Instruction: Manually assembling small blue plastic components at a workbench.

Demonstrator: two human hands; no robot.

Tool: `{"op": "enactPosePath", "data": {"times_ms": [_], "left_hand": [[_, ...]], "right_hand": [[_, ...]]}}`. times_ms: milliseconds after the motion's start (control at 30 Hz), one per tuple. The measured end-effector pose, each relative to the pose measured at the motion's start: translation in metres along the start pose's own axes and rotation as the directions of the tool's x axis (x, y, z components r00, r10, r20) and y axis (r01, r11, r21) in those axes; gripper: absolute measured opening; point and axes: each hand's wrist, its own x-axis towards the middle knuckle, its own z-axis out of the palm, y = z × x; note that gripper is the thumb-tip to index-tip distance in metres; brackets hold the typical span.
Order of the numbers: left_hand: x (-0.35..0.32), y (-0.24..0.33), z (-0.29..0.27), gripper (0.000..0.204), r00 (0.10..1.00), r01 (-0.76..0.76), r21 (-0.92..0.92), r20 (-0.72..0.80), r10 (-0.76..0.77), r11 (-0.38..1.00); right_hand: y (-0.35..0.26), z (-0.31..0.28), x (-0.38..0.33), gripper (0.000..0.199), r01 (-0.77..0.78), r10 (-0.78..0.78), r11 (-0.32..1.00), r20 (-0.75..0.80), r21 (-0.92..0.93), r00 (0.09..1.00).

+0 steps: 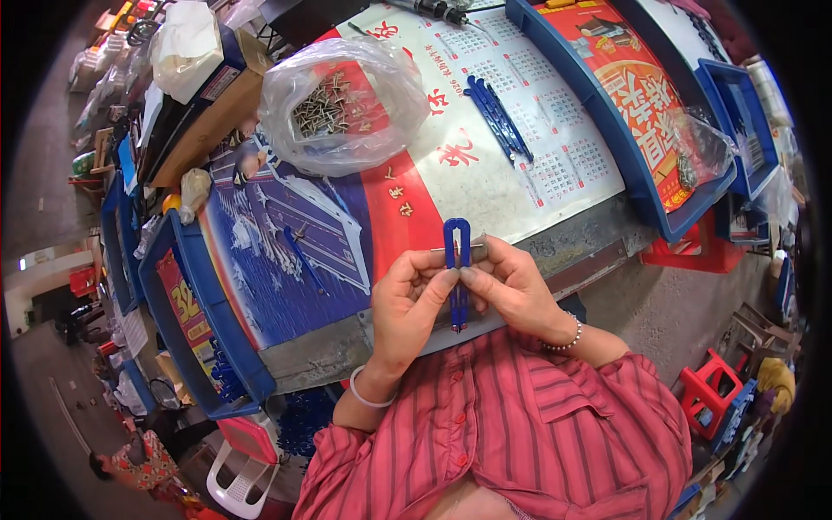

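In front of my chest, both hands hold a narrow blue piece [457, 232] with a rounded loop at its top and two long legs pointing down toward me. A thin metal pin [439, 250] lies crosswise at its upper part. My left hand [409, 296] grips the left side, thumb pressed on the blue leg. On the other side, my right hand [517, 291] pinches it with thumb and fingers. The fingertips behind the piece are partly hidden. Beyond the hands, several similar long blue pieces [497, 118] lie together on a printed calendar sheet [477, 186].
A clear plastic bag [394, 130] of small metal pins or screws [322, 107] stands open at the back. One blue strip [305, 260] lies on the left poster. Blue trays flank the table, left [251, 364] and right [598, 108]. A cardboard box [212, 108] stands far left.
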Motion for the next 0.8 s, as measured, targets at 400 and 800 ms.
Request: {"op": "enactPosePath", "data": {"times_ms": [400,800], "left_hand": [[-0.002,0.01,0.015,0.021,0.994,0.081,-0.033,0.081,-0.078,0.996],[-0.002,0.003,0.018,0.021,0.991,0.125,-0.023,0.05,-0.124,0.992]], "right_hand": [[-0.013,-0.011,-0.018,0.017,-0.076,0.071,0.99,0.043,0.116,0.997],[-0.003,-0.017,-0.018,0.016,-0.092,0.086,0.981,0.039,0.172,0.995]]}}
